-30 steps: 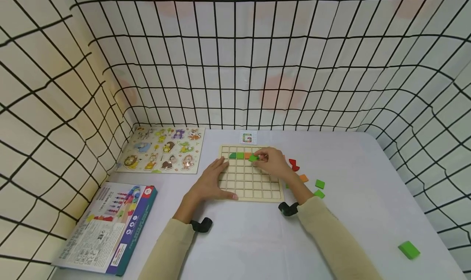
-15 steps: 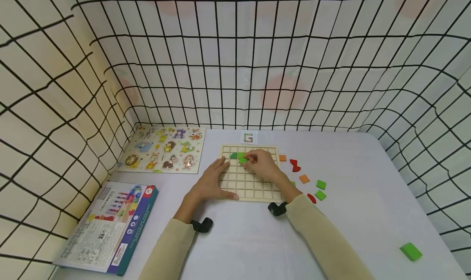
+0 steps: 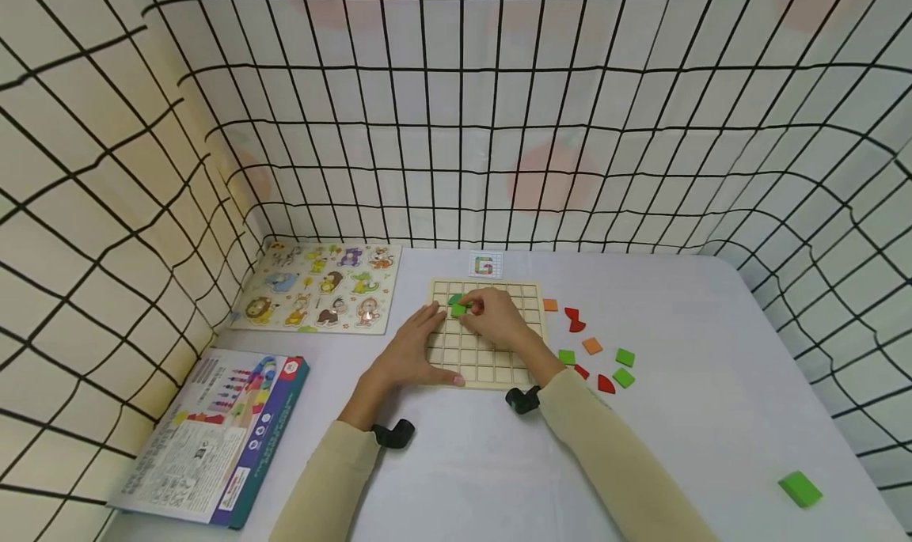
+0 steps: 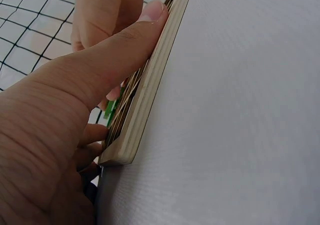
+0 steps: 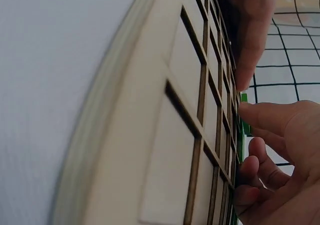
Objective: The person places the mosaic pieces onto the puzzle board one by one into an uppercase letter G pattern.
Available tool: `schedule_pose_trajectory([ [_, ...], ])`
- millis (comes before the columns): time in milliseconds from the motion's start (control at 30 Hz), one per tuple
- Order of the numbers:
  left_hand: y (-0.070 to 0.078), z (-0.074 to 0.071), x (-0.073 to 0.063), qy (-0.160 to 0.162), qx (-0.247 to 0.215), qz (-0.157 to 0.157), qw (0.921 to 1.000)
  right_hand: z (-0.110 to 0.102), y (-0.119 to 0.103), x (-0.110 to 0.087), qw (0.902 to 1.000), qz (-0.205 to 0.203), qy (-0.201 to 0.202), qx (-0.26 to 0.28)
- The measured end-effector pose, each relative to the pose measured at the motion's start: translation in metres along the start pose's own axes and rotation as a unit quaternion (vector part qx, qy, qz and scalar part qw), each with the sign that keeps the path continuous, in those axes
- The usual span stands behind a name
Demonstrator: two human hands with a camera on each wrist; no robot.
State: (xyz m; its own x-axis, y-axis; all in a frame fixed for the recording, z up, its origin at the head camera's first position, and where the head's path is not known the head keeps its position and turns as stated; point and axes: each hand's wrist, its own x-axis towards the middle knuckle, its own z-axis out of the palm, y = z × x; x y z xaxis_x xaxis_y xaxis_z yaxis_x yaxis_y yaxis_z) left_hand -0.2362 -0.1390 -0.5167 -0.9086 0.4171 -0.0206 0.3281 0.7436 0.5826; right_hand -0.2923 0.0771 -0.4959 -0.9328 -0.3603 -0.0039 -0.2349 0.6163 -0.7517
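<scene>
A wooden grid board (image 3: 470, 360) lies on the table in the head view. My left hand (image 3: 409, 356) rests against its left side, fingers spread at that edge and thumb on the near edge. My right hand (image 3: 495, 318) pinches a green square tile (image 3: 458, 311) over the board's upper left cells. Just beyond that tile sits a dark green rounded piece (image 3: 454, 298). The right hand covers the cells to the right. In the right wrist view, a green tile (image 5: 247, 120) shows at my right fingertips, partly hidden by the board's slant.
Right of the board lie loose tiles, including an orange square (image 3: 592, 345), a red piece (image 3: 606, 384) and a green square (image 3: 625, 358). A green block (image 3: 801, 489) is farther right. Behind stands a "G" card (image 3: 486, 265). An animal puzzle (image 3: 321, 289) and box (image 3: 214, 439) lie left.
My right hand has moved left across the board with the green tile, from near the orange tile toward the dark green piece. More loose tiles show on the right. The left hand stays put.
</scene>
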Motion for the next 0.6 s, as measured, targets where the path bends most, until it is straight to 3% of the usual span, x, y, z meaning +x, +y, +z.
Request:
schedule_pose_trajectory([
  [600, 0.0020, -0.0001, 0.0008, 0.001, 0.001, 0.000, 1.0000, 0.0039, 0.0004, 0.0020, 1.0000, 0.003, 0.008, 0.001],
])
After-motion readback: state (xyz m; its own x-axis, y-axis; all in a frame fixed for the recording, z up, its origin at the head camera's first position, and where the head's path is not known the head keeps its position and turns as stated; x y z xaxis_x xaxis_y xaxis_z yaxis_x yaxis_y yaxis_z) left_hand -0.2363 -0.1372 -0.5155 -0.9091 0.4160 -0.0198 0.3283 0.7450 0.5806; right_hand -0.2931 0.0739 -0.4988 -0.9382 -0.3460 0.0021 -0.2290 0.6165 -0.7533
